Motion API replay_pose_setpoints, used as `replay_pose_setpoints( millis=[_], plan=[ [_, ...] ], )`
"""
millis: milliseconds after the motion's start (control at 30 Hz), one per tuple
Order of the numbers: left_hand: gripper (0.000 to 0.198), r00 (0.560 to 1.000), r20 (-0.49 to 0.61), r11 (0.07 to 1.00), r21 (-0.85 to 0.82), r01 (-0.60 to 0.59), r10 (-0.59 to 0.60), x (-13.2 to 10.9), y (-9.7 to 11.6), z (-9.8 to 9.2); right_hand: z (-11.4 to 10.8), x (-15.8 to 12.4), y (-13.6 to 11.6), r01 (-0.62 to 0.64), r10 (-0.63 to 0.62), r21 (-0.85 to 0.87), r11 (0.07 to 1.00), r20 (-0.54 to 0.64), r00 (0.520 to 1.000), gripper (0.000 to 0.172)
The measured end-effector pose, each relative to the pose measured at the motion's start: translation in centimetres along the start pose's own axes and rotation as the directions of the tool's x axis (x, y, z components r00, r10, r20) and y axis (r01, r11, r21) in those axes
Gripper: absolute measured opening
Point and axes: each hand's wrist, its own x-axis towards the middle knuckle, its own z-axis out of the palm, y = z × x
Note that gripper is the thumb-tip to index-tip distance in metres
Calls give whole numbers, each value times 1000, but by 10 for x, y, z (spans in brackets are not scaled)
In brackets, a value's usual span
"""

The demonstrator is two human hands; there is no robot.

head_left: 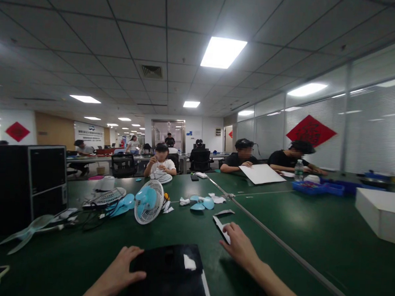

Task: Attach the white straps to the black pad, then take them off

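Note:
A black flat-topped case [167, 270] lies in front of me at the bottom of the view, with a torn white patch on its upper face and a white strip along its right side. My left hand [121, 270] rests on its left edge, thumb and fingers spread apart. To the right, my right hand [240, 249] has its thumb and fingers closed around a narrow black-and-white flat piece [220, 226] on the green table. Just beyond that piece lies a thin grey curved strip [225, 212]. The undersides of both hands are hidden.
A white fan grille with blue blades [148, 202], a loose blue fan blade [201, 203] and cables cover the left and middle. A black computer tower [48, 180] stands left. At right are a white box [379, 215] and blue trays [310, 187]. Several people sit beyond.

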Motion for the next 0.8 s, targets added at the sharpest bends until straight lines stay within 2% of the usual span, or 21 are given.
replay_pose_setpoints(
  millis=[100,233,367,567,800],
  plan=[
    [78,1000,12,1000,7,22,-22,0,-2,0,-7,-10,15,-79,81,-45,996,50,995,30],
    [81,998,34,999,13,53,-54,4,-9,3,-10,-16,15,-138,151,-128,982,104,983,33],
    [82,997,39,998,27,65,-66,7,-14,5,-6,-15,14,-118,143,-184,976,128,981,27],
    [84,996,47,997,16,73,-74,5,-9,3,1,-14,21,-105,137,-214,971,142,980,17],
    [83,1000,1,998,67,-15,15,8,-11,10,3,-11,23,-86,133,-253,964,175,975,17]
  ],
)
